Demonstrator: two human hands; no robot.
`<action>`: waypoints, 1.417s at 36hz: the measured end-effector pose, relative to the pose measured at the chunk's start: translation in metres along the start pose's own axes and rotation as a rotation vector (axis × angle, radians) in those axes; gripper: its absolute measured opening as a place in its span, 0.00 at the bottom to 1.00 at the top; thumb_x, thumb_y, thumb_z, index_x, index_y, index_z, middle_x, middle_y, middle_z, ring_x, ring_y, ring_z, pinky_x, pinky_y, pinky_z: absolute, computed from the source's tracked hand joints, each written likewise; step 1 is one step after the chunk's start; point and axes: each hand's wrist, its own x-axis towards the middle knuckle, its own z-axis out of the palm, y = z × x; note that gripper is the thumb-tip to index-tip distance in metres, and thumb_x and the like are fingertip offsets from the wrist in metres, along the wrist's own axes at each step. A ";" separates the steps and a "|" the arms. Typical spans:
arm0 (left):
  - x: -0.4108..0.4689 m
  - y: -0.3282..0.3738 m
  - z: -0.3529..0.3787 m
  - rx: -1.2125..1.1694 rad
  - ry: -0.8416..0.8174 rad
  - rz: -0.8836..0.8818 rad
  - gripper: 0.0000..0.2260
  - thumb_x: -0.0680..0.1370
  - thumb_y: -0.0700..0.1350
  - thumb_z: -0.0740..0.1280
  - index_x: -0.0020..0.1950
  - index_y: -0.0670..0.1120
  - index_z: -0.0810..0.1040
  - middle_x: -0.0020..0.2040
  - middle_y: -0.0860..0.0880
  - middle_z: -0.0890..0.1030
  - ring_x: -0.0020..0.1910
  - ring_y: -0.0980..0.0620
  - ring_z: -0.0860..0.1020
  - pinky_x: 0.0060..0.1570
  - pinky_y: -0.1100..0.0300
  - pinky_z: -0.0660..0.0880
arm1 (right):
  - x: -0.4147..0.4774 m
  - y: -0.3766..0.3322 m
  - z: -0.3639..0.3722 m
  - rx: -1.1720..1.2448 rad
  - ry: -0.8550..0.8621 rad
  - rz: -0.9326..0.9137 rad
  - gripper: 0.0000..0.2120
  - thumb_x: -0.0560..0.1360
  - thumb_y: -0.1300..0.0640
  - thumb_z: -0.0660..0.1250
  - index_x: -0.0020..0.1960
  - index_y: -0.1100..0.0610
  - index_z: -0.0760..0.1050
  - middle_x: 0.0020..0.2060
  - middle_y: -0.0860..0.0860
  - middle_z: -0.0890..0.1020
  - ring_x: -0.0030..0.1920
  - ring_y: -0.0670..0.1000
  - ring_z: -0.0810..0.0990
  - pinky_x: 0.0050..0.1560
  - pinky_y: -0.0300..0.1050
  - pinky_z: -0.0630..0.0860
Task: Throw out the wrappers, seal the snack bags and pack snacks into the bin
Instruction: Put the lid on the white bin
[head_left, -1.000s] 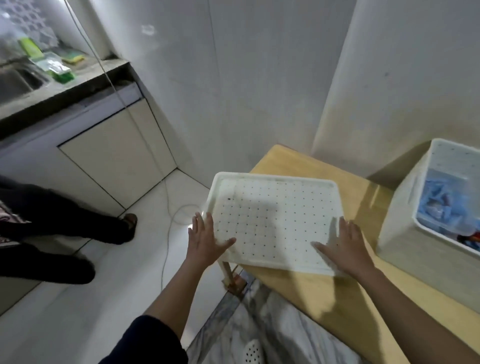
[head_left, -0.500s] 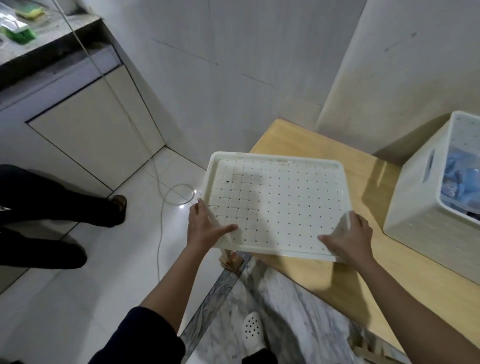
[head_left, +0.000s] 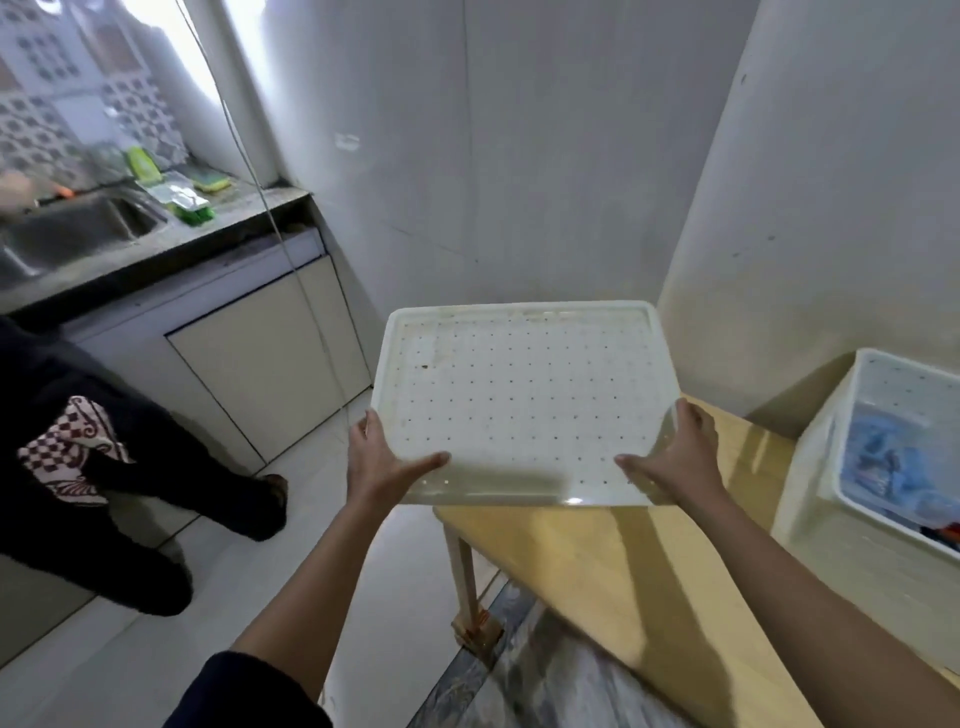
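Both hands grip the perforated white lid (head_left: 524, 400) at its near corners. The left hand (head_left: 376, 462) holds the near-left corner with the thumb laid across the top face, and the right hand (head_left: 680, 462) holds the near-right corner in the same way. The other fingers curl round the rim and are mostly hidden beneath it. The lid is held over the left end of the wooden bench (head_left: 597, 571), tilted toward the person, and appears clear of the surface. The bin (head_left: 810, 493) stands at the right of the bench, apart from the lid and open at the top, with blue snack packs (head_left: 893, 467) inside. The step in hand is judged to be closing the packed bin. The next move calls for carrying the lid rightward, levelling it, aligning its rim with the bin's rim, and pressing it down evenly.
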 end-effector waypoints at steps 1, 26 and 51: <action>-0.002 0.009 -0.002 -0.020 0.010 0.019 0.56 0.57 0.63 0.78 0.75 0.42 0.53 0.70 0.44 0.61 0.69 0.44 0.63 0.66 0.48 0.68 | 0.002 -0.005 -0.012 -0.007 0.023 -0.016 0.45 0.60 0.49 0.79 0.67 0.63 0.59 0.70 0.59 0.57 0.71 0.58 0.57 0.68 0.53 0.62; -0.118 0.265 0.177 -0.193 -0.503 0.578 0.47 0.63 0.58 0.76 0.75 0.45 0.57 0.75 0.47 0.61 0.73 0.47 0.61 0.69 0.51 0.61 | -0.139 0.165 -0.289 -0.078 0.476 0.533 0.47 0.59 0.44 0.79 0.66 0.64 0.61 0.70 0.61 0.61 0.69 0.61 0.63 0.65 0.54 0.66; -0.156 0.274 0.267 0.042 -0.486 0.624 0.45 0.64 0.70 0.67 0.73 0.47 0.58 0.72 0.47 0.63 0.70 0.48 0.65 0.64 0.48 0.70 | -0.151 0.265 -0.299 -0.172 0.394 0.579 0.41 0.66 0.39 0.72 0.66 0.62 0.59 0.69 0.57 0.63 0.66 0.58 0.67 0.51 0.51 0.71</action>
